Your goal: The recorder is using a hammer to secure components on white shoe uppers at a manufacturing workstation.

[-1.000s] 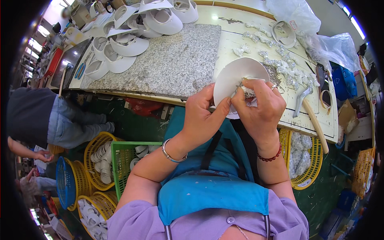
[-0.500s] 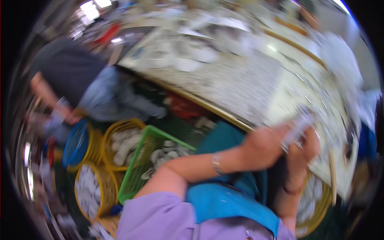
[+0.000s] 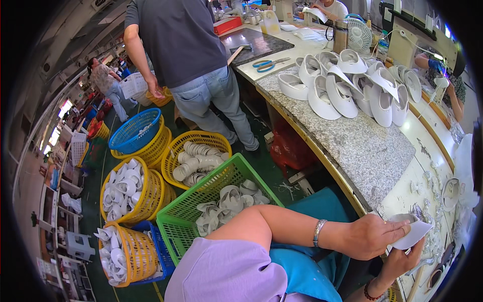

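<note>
Clock positions are taken from the centre of the view. The white piece (image 3: 413, 234), a thin, smooth, curved sheet, is at 4 o'clock, above the edge of the pale worktable (image 3: 420, 163). The left hand (image 3: 373, 235) pinches its near side between thumb and bent fingers. The right hand (image 3: 404, 260) sits lower, fingers bent against the lower edge; whether it pinches cannot be told. Wristwear: a shiny metal bangle (image 3: 318, 233), left; a dark red string of round beads (image 3: 371, 293), right.

Surrounding items: speckled grey stone slab (image 3: 370, 153), straight-edged, at 3 o'clock; stack of smooth white visor shapes (image 3: 322, 100), curved brims overlapping, at 2 o'clock; blue-handled scissors (image 3: 264, 65), between 12 and 1 o'clock; glittering silvery trim (image 3: 429, 199), irregular, between 3 and 4 o'clock; green mesh crate (image 3: 247, 173) of rigid plastic, holding curled white pieces, between 6 and 7 o'clock.
</note>
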Available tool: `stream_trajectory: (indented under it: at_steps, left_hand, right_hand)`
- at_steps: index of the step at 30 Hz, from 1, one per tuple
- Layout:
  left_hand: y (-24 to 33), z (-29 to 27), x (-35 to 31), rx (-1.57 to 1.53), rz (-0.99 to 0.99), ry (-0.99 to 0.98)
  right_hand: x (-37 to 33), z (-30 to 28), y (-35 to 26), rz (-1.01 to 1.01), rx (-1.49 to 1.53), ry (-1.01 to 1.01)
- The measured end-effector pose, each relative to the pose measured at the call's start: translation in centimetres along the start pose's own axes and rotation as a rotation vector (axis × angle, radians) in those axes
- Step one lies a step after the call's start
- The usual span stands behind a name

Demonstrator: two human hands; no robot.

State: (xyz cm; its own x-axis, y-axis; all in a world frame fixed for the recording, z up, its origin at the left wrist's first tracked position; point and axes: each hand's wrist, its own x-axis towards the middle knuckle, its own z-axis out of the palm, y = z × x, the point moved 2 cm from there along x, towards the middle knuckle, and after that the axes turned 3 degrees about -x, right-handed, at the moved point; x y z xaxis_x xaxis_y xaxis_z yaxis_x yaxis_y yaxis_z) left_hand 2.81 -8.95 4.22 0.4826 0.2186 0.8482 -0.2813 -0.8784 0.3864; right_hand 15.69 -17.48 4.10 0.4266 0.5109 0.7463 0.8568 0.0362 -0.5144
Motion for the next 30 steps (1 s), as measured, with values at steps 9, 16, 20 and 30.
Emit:
stream_trajectory:
  at_steps: [9, 16, 20, 30]
  left_hand:
    - [-0.4, 0.9, 0.4, -0.215, -0.046, 0.081]
    - [0.1, 0.8, 0.2, -0.093, -0.055, -0.024]
    - [-0.7, 1.0, 0.5, -0.124, -0.077, -0.047]
    - [-2.0, -0.2, 1.2, -0.221, -0.327, -0.071]
  right_hand:
    - [0.3, -1.0, 0.9, 0.146, -0.009, -0.101]
    - [-0.1, -0.4, 0.6, -0.079, -0.127, -0.016]
    - [-0.4, -0.4, 2.1, 0.176, 0.023, -0.153]
    - [-0.1, -0.7, 1.7, -0.102, -0.124, -0.341]
